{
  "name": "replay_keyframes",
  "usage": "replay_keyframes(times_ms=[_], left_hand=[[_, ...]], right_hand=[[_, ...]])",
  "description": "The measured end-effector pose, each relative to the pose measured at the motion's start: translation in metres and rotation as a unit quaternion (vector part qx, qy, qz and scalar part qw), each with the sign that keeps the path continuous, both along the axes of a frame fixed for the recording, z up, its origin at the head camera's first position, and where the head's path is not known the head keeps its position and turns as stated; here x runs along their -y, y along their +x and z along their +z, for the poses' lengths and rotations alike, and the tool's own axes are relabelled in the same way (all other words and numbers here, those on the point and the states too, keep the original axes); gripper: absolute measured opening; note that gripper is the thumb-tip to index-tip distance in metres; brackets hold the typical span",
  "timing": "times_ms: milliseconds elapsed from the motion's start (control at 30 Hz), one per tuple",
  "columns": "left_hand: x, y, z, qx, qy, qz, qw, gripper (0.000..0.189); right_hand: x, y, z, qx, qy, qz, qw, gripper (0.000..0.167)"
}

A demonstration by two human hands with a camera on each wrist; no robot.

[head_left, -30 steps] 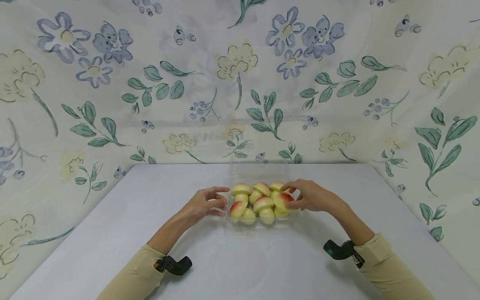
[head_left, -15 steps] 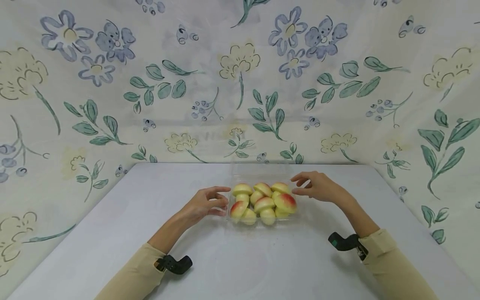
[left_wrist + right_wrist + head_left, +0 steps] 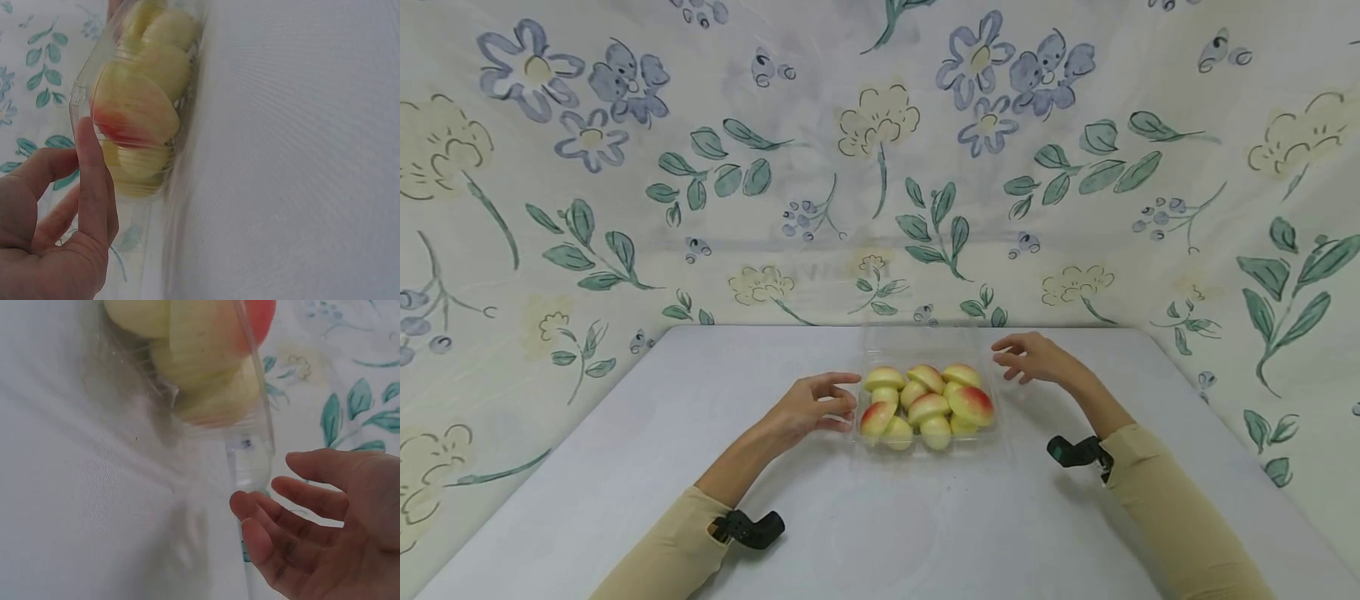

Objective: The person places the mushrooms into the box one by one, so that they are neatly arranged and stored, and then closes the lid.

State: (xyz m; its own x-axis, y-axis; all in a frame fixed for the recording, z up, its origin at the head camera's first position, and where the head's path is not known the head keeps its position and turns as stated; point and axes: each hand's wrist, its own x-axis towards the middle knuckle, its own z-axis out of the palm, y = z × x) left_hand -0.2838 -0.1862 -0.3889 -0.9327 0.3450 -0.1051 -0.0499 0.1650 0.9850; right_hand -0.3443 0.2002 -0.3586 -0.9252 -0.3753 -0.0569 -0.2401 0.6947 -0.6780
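Note:
A clear plastic box (image 3: 927,440) sits on the table, holding several yellow, red-blushed pieces that look like peaches (image 3: 928,408). Its transparent lid (image 3: 917,340) is raised at the back. The left hand (image 3: 812,406) is at the box's left side, with extended fingers touching the rim in the left wrist view, where a red-blushed peach (image 3: 134,109) shows through the wall. Off the back right corner, the right hand (image 3: 1033,358) hovers with loosely bent fingers and nothing in it. In the right wrist view this hand (image 3: 312,525) is apart from the box's end.
The white table (image 3: 880,533) extends around the box on all sides. Behind it hangs a floral cloth (image 3: 880,183). Each forearm wears a black wrist device, one on the left (image 3: 752,531) and one on the right (image 3: 1075,451).
The right hand has let go of the front right peach and moved up and back, away from the box's right side. The left hand has stayed in place.

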Motion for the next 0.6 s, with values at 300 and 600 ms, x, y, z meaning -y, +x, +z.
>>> replay_keyframes(times_ms=[300,600], left_hand=[[-0.001,0.002,0.000,0.009,-0.006,0.009,0.9999,0.053],[0.000,-0.001,0.001,0.006,-0.007,0.002,1.0000,0.052]], right_hand=[[0.005,-0.026,-0.014,0.061,-0.039,-0.025,0.9971,0.041],[0.008,-0.041,-0.018,0.097,-0.076,-0.038,0.9917,0.043]])
